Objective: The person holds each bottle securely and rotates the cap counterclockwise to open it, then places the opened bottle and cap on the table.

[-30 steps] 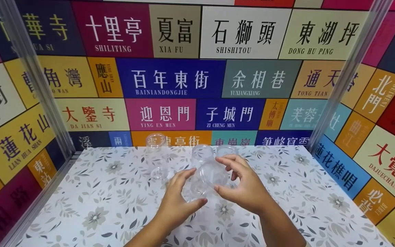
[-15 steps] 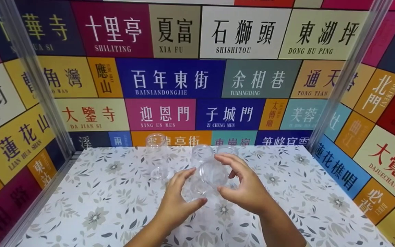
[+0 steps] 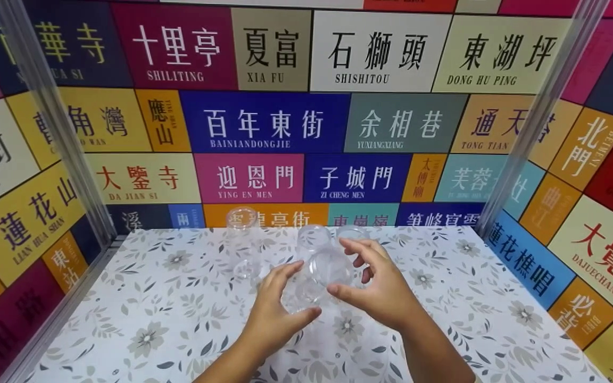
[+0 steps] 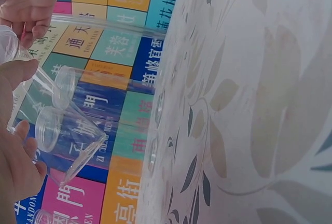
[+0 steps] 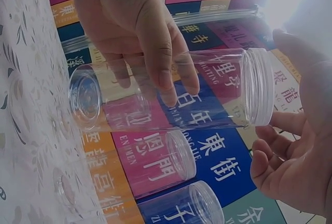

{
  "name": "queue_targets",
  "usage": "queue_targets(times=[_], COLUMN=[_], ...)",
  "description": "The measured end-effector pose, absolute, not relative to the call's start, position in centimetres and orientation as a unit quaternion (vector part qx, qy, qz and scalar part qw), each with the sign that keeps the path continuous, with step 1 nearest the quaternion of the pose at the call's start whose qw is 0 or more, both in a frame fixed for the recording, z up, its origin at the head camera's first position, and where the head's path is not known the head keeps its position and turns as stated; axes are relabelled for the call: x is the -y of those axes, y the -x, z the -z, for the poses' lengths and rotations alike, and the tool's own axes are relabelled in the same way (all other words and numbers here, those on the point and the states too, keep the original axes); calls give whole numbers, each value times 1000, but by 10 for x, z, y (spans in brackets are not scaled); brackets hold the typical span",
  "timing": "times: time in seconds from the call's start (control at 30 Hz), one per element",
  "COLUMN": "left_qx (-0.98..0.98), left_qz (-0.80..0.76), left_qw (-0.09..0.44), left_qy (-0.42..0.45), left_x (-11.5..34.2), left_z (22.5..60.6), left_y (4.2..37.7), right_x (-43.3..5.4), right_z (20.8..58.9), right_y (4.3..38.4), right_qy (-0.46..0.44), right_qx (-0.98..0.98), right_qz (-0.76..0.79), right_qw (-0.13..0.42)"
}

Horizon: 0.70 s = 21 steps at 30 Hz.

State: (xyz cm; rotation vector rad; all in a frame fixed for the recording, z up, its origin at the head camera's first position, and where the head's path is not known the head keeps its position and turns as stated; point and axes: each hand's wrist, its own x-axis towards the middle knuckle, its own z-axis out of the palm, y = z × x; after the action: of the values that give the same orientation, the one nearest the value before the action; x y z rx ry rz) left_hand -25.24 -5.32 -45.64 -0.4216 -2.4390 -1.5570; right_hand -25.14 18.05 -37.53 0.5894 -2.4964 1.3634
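My left hand (image 3: 272,308) grips the body of a clear plastic jar (image 5: 220,105), its thumb and fingers round the side. A clear screw lid (image 5: 263,86) sits on the mouth of the jar, with threads showing through. My right hand (image 3: 383,292) is curled at the lid, thumb on the near side and fingers on the far side. In the head view the lid faces up toward the camera and the jar is held above the table. The left wrist view shows the jar's base tilted, clear of the tabletop.
Behind the hands stand more clear jars: one at the left (image 3: 242,247), another in the middle (image 3: 314,236) and a third (image 3: 353,232) partly hidden by my right hand. A floral cloth (image 3: 152,330) covers the table. Walls with colourful printed signs (image 3: 266,122) enclose it.
My right thumb and fingers shift slightly around the lid, drawing away and then moving back over its edge. The left hand and the standing jars stay in place.
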Motion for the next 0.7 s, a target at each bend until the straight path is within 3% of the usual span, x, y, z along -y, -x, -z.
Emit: queue_targets(times=[0.7], left_qx=[832], left_qz=[520], left_qw=[121], left_qy=[152], left_x=[51], left_z=[458], left_y=[253], right_x=[-181], right_z=[376], right_y=[254], right_qy=[-183], right_qx=[864], right_qz=[-459], right_qw=[97])
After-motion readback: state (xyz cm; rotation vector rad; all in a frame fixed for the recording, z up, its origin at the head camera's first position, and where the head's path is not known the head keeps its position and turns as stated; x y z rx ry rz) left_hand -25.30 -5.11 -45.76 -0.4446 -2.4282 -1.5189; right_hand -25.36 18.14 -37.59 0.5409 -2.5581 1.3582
